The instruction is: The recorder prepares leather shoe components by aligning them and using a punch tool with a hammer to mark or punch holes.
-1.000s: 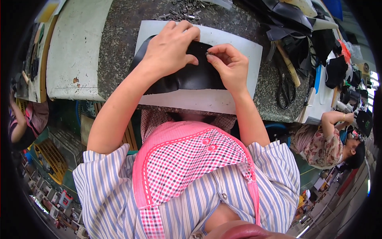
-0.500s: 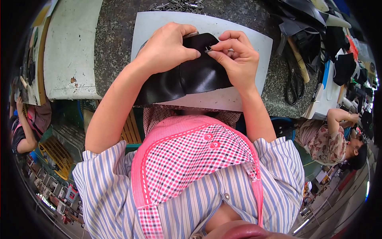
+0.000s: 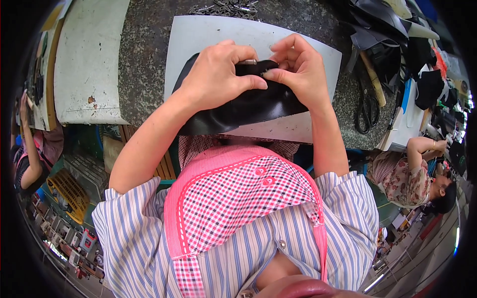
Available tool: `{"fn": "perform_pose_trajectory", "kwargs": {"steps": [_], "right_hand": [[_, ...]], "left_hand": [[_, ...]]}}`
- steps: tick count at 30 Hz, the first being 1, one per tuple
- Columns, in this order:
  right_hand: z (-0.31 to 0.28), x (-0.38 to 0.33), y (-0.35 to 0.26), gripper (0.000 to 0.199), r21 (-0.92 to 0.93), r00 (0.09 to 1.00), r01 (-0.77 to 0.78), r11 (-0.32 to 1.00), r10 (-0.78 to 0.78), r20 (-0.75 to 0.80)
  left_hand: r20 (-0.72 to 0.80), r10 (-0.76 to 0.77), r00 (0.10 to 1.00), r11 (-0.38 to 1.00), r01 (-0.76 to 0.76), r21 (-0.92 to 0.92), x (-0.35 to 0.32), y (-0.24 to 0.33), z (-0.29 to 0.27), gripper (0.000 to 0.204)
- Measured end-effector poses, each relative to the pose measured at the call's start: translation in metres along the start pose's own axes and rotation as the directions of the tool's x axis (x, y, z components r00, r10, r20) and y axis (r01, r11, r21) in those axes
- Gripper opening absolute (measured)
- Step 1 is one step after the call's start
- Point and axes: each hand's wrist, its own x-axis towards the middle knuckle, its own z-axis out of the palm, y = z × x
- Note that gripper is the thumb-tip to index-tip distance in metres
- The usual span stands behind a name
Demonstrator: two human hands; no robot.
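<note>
A glossy black leather piece point(image 3: 238, 111) lies folded over a white board point(image 3: 198, 32), its near edge reaching toward my apron. My left hand point(image 3: 218, 74) grips the leather from the left, thumb on the near face and fingers over the far side. A small metal strip point(image 3: 247, 62) shows beside its index finger. My right hand point(image 3: 300, 72) pinches the leather's upper right edge between thumb and curled fingers, close to my left thumb. A row of tiny pale points shows along the edge by my right thumb. Any small part inside that pinch is hidden.
Small metal fittings point(image 3: 243, 7) are heaped at the far side of the dark stone table point(image 3: 144, 59). Black-handled scissors point(image 3: 366, 111) and a wooden-handled tool point(image 3: 373, 82) lie to the right, near piled black scraps point(image 3: 380, 22). Co-workers sit on both sides.
My hands have come closer together, and the leather's upper edge is folded more. The small metal pin that showed in my right fingertips is out of sight.
</note>
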Motion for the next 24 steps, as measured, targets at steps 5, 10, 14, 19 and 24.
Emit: {"fn": "perform_pose_trajectory", "kwargs": {"steps": [5,10,14,19,24], "right_hand": [[0.003,-0.009,-0.005,0.016,0.079,0.994,-0.066,0.995,0.059,0.094],[0.018,-0.020,-0.002,0.014,0.162,0.983,0.149,0.975,-0.130,-0.126],[0.023,-0.027,-0.003,0.015,0.075,0.917,0.365,0.928,-0.345,-0.201],[0.015,-0.021,-0.014,0.017,-0.131,0.853,0.504,0.854,-0.515,-0.078],[-0.001,-0.004,-0.041,0.016,-0.401,0.700,0.714,0.574,-0.584,0.412]], "left_hand": [[-0.003,0.107,0.994,0.994,-0.107,-0.037,-0.004,0.003,0.000,0.018],[-0.275,0.499,0.822,0.853,-0.410,0.322,-0.008,0.002,0.015,0.013],[-0.389,0.631,0.671,0.762,-0.442,0.474,-0.009,-0.004,0.019,0.016],[-0.411,0.597,0.689,0.799,-0.465,0.381,-0.005,-0.005,0.013,0.019],[-0.359,0.570,0.739,0.821,-0.500,0.274,-0.005,0.001,0.005,0.018]]}}
